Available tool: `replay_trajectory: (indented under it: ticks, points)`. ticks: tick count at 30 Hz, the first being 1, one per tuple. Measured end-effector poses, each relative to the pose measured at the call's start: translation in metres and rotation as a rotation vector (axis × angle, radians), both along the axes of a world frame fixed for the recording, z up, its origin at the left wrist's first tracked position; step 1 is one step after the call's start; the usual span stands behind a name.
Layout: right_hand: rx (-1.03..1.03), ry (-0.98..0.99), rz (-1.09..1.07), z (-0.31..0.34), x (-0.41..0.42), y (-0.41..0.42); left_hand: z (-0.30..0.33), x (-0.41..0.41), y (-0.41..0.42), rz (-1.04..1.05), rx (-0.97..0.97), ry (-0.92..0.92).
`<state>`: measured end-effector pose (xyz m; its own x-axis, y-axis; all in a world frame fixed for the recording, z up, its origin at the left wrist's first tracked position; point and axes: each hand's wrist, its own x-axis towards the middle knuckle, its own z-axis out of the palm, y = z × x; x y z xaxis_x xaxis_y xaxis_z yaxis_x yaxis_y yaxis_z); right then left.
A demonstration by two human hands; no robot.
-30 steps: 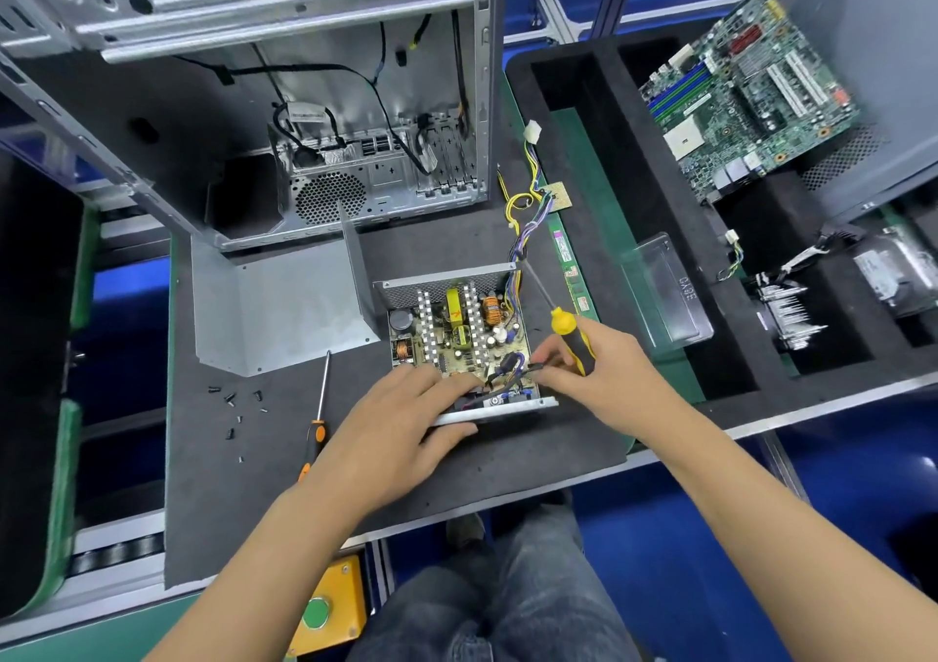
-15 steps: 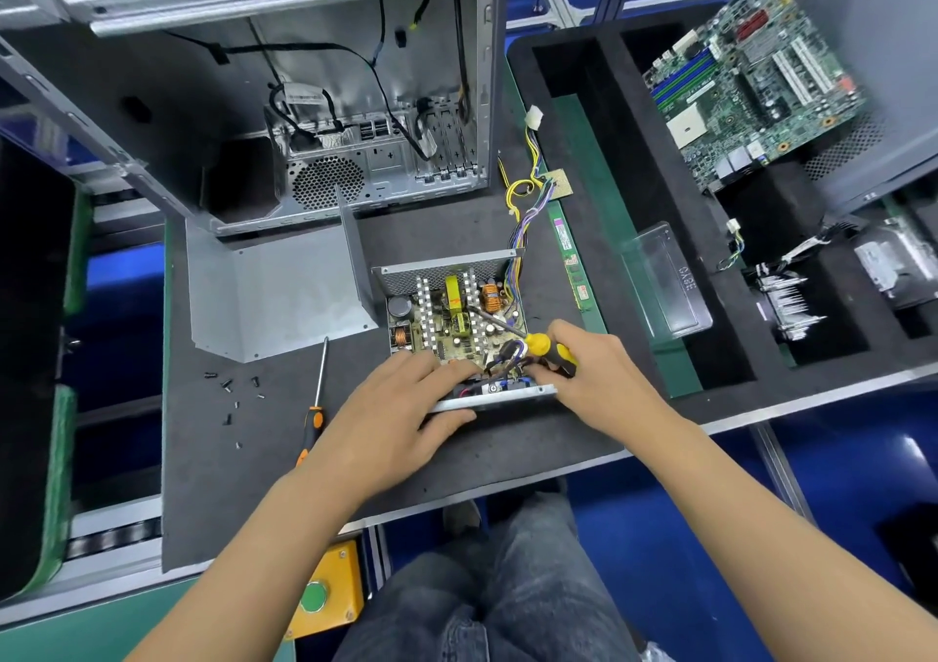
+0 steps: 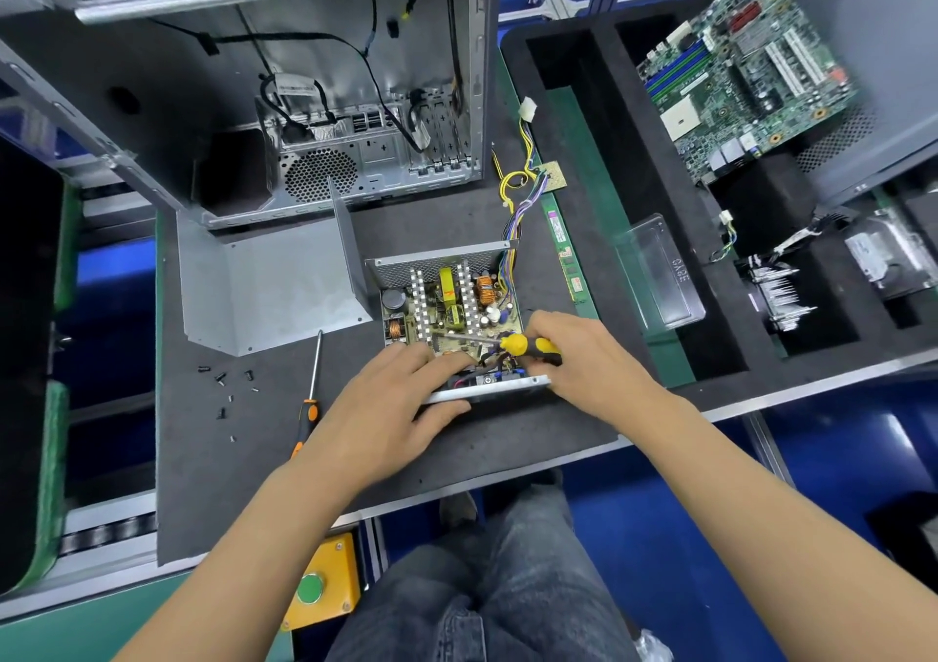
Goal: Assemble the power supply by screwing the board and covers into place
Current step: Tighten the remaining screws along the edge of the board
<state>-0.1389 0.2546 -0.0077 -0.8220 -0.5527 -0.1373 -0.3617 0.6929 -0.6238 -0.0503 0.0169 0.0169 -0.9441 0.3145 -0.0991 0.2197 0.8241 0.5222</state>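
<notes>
You had swung the yellow screwdriver (image 3: 528,345) down flat across the board (image 3: 449,306), so you were lining up on a screw. Your right hand (image 3: 583,357) gripped its handle; your left hand (image 3: 401,397) pressed the power supply case (image 3: 487,391). Left of the case lay one orange screwdriver (image 3: 308,397), one cover (image 3: 274,291) and about eight loose screws (image 3: 223,392).

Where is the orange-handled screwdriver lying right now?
Head view: the orange-handled screwdriver lies on the mat left of the left hand, beside the loose screws.
</notes>
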Motion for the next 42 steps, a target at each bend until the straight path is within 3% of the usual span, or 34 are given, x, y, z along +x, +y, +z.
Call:
replay_trajectory:
  ticks: [18,42]
  points:
    - [-0.308,-0.172,-0.272,-0.019,0.012,-0.001,-0.001,0.0,0.0,-0.017,0.0,0.007]
    - [0.044,-0.079,0.0,0.002,-0.004,-0.002,0.0,0.0,0.0,-0.003,0.018,0.001]
